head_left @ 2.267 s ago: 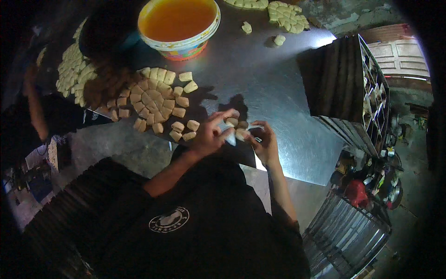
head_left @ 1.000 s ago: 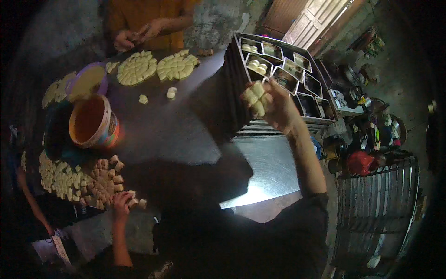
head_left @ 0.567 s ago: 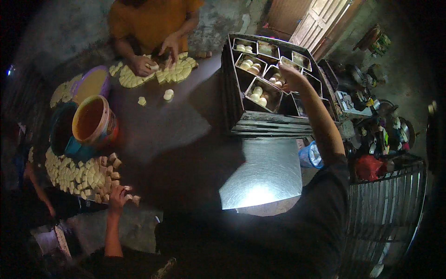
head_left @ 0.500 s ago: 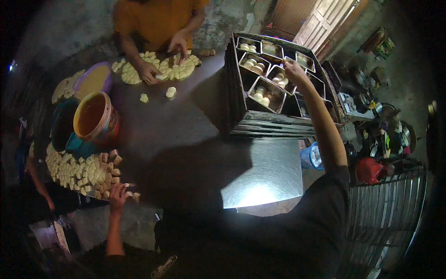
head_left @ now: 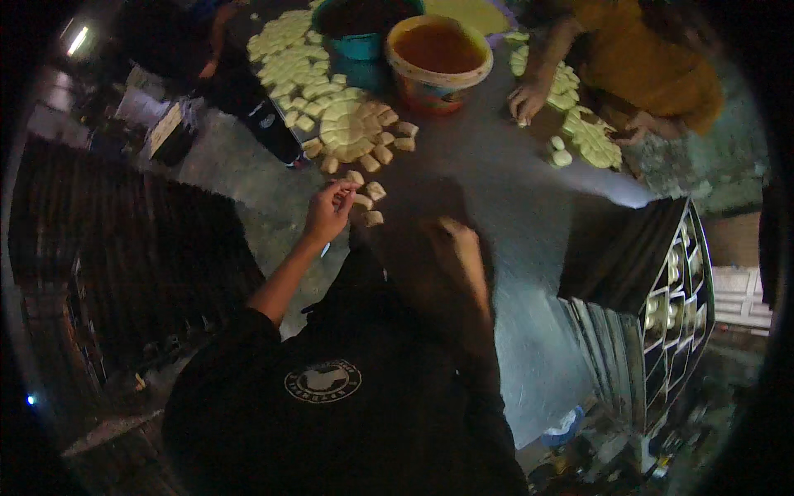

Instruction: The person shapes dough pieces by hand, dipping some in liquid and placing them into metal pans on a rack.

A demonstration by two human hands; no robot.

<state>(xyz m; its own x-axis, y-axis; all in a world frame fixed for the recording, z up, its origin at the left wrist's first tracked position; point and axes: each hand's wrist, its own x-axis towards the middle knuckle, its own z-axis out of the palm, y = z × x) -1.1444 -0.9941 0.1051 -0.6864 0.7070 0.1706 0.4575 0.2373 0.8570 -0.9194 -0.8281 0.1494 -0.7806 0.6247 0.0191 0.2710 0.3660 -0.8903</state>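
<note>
Head view: a round bucket (head_left: 437, 91) stands beyond blocky, matte dough pieces (head_left: 375, 192) on a smooth table (head_left: 538, 339). Half-curled, the left hand (head_left: 332, 208) touches them, hold unclear; the right hand (head_left: 458, 243) blurs, its grip unreadable.

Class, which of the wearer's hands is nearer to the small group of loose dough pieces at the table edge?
Left. The left hand is at the dough pieces, its fingers among them; the right hand, blurred, is apart from them, farther right over the tabletop.
</note>
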